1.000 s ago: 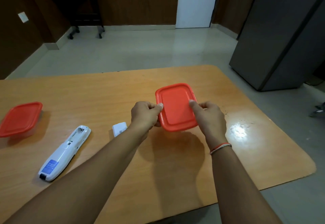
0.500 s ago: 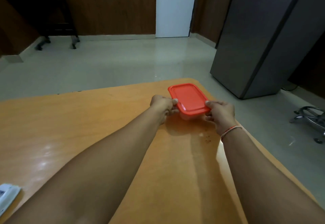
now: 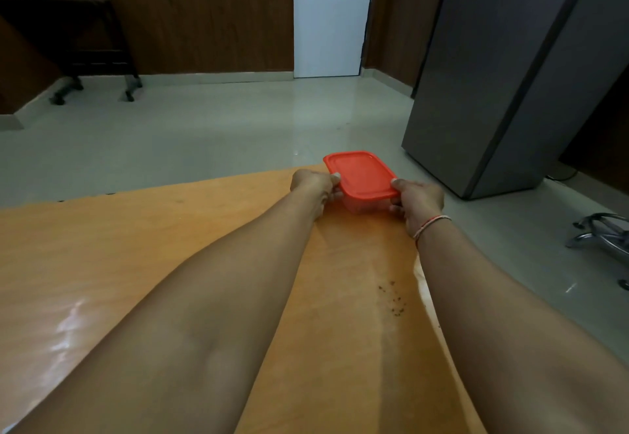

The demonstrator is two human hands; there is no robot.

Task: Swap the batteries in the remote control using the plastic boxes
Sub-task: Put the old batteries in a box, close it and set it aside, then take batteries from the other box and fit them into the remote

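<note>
A clear plastic box with a red lid (image 3: 360, 174) stands at the far right corner of the wooden table (image 3: 136, 246). My left hand (image 3: 315, 184) grips its left side, thumb on the lid's edge. My right hand (image 3: 417, 200) grips its right side, thumb on the lid's near corner. Both arms stretch far forward across the table. The remote control and the second box are out of view.
A tall grey cabinet (image 3: 510, 76) stands on the floor right of the table. A chair base (image 3: 602, 236) shows at the right edge. A dark desk (image 3: 68, 42) stands by the far left wall, a white door (image 3: 328, 18) behind.
Both hands have carried the red-lidded box from the table's middle out to its far right corner. The view swung right, so the remote and the other box left the frame.
</note>
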